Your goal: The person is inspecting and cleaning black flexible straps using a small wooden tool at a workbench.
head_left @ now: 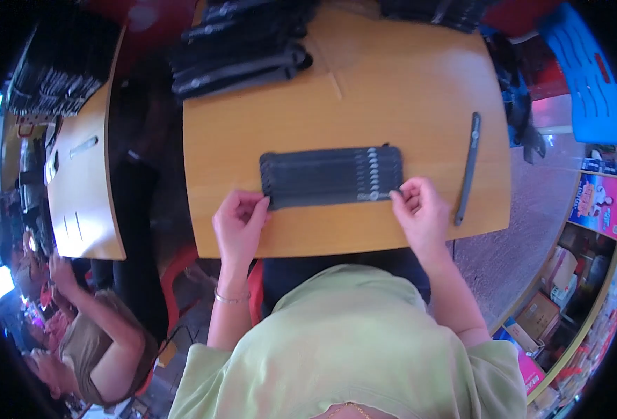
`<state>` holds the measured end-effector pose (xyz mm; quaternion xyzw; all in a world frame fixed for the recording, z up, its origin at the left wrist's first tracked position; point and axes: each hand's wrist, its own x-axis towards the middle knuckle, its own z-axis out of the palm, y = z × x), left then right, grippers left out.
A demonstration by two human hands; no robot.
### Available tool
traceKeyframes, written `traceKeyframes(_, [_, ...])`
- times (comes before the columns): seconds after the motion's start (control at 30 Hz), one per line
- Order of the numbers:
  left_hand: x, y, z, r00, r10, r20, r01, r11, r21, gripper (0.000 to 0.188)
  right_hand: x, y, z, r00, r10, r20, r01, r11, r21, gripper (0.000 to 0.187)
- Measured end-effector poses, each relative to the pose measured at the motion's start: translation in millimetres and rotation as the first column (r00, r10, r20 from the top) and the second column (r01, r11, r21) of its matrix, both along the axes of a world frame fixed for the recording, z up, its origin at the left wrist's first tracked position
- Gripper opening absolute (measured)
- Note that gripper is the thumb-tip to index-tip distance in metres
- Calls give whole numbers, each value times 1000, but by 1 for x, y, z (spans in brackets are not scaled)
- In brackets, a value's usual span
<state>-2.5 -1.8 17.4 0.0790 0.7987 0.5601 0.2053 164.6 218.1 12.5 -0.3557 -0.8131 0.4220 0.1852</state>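
Observation:
In front of me on the wooden table [336, 237] lies a flat row of long black strips [308, 176], side by side, with rounded ends and a column of pale marks toward their right ends. My left hand [242, 218] pinches the left end of the nearest strip between thumb and fingers. At the opposite end of that row, my right hand [420, 211] is closed at the same strip's right end, fingertips touching it. A single dark strip [468, 167] with a similar pale mark lies by itself to the right of my right hand.
Stacks of black strips [242, 59] stand at the table's far left, with more at the far right. A thin stick-like piece [336, 77] lies near them. Left, a person [106, 335] sits by another table [88, 181]. A blue plastic crate [588, 77] and shelves [581, 279] stand right.

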Motion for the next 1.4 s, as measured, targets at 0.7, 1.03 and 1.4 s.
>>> traceKeyframes(0.7, [5,-4,-3,992,-2,-125,1,1000,-13,10,3,-2,10,995,28,-100,-26,999,24,21])
traceKeyframes(1.03, [12,-9,-8,975,52,-214,-21,989,145,7,9,-2,6,977,27,-212,-7,996,93,16])
traceKeyframes(1.4, [15,-13,-18,965,108,-241,-34,955,295,27,15,-3,8,966,77,-247,-40,988,152,10])
